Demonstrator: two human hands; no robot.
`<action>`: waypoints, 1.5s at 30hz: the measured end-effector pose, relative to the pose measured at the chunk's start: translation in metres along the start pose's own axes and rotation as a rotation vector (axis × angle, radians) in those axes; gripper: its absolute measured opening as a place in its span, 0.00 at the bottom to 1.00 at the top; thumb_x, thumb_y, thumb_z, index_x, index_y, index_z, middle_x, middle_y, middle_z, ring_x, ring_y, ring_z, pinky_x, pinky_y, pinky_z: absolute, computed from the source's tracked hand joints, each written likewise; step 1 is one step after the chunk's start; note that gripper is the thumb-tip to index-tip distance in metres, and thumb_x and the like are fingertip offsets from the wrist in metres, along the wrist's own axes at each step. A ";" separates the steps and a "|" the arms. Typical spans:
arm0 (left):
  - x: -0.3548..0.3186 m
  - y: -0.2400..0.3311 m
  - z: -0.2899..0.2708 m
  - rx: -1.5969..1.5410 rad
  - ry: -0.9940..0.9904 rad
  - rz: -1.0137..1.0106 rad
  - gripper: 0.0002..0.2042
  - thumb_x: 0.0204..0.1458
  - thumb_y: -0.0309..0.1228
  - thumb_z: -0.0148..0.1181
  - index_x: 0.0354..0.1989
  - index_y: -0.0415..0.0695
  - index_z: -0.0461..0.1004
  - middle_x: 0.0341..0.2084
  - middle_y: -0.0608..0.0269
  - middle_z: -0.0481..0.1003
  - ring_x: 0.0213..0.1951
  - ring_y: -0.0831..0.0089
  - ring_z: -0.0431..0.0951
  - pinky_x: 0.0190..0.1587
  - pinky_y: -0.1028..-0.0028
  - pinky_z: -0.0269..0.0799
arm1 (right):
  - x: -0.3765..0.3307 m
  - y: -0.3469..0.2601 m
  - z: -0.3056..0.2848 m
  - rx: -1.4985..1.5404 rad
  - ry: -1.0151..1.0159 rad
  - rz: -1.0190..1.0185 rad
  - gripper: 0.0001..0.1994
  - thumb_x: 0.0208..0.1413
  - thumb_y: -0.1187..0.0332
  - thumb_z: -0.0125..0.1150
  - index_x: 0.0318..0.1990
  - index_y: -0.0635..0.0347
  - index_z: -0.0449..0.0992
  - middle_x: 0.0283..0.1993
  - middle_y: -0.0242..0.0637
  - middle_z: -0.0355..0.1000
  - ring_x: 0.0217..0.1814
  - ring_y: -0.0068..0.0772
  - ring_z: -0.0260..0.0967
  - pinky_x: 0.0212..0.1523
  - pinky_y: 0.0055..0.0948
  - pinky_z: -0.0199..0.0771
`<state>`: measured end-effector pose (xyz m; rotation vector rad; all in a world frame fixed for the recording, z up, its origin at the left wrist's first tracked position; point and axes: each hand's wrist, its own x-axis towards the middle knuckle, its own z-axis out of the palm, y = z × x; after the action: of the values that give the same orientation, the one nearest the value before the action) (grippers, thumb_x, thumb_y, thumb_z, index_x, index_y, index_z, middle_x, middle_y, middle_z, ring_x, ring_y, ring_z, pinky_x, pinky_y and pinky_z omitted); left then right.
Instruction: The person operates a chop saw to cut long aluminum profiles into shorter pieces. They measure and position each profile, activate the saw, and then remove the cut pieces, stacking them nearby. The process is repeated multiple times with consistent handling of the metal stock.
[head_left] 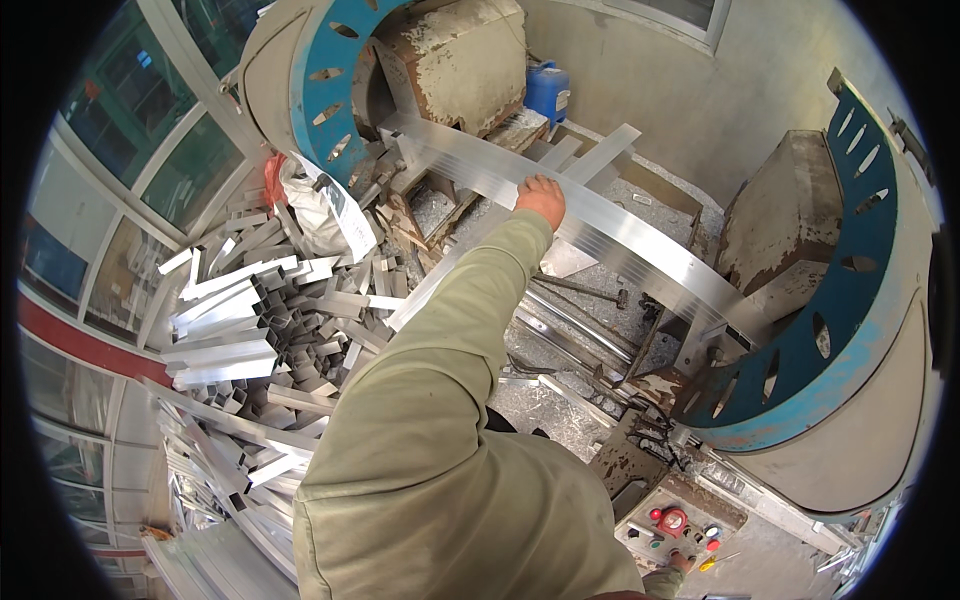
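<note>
A long, ridged aluminium profile (620, 225) spans the gap between the two heads of a saw machine. My left hand (541, 200) is closed over it near its middle, with the fingers bent across its upper face. My left arm, in an olive sleeve, stretches forward to it. At the lower right, my right hand (680, 562) touches the control panel (720, 512) by its lower row of buttons. The fingers of that hand are too small and too much hidden to make out. A red knob (673, 521) sits on the panel above it.
Blue-rimmed round guards (850, 330) curve around both machine heads. On the left lies a big heap of aluminium offcuts (300, 350), with a white sack (315, 215) behind. A blue canister (547, 92) stands by the wall. Rails (580, 325) run beneath the profile.
</note>
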<state>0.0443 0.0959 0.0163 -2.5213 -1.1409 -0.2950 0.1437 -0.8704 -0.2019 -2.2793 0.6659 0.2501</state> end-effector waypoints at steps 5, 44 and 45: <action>0.000 -0.001 0.002 0.005 0.024 0.001 0.24 0.67 0.31 0.53 0.69 0.35 0.74 0.67 0.36 0.74 0.61 0.40 0.76 0.57 0.45 0.74 | -0.005 -0.003 0.003 0.055 -0.009 -0.011 0.40 0.55 0.84 0.59 0.79 0.65 0.59 0.71 0.53 0.73 0.69 0.50 0.75 0.66 0.47 0.79; 0.014 -0.014 0.046 0.036 0.334 0.167 0.08 0.62 0.32 0.56 0.41 0.45 0.80 0.40 0.55 0.82 0.42 0.59 0.83 0.46 0.59 0.80 | -0.196 -0.047 0.047 -0.385 -0.074 -0.537 0.21 0.61 0.52 0.75 0.39 0.64 0.79 0.33 0.53 0.80 0.36 0.62 0.78 0.39 0.53 0.76; 0.013 -0.012 0.043 0.071 0.379 0.116 0.09 0.62 0.33 0.56 0.44 0.44 0.79 0.42 0.53 0.82 0.43 0.58 0.83 0.46 0.58 0.82 | -0.202 -0.057 0.045 -0.353 -0.063 -0.550 0.19 0.63 0.55 0.73 0.39 0.65 0.79 0.33 0.54 0.80 0.36 0.63 0.78 0.38 0.54 0.76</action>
<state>0.0458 0.1294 -0.0162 -2.3255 -0.8386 -0.6551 0.0037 -0.7265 -0.1260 -2.6733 -0.0625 0.1793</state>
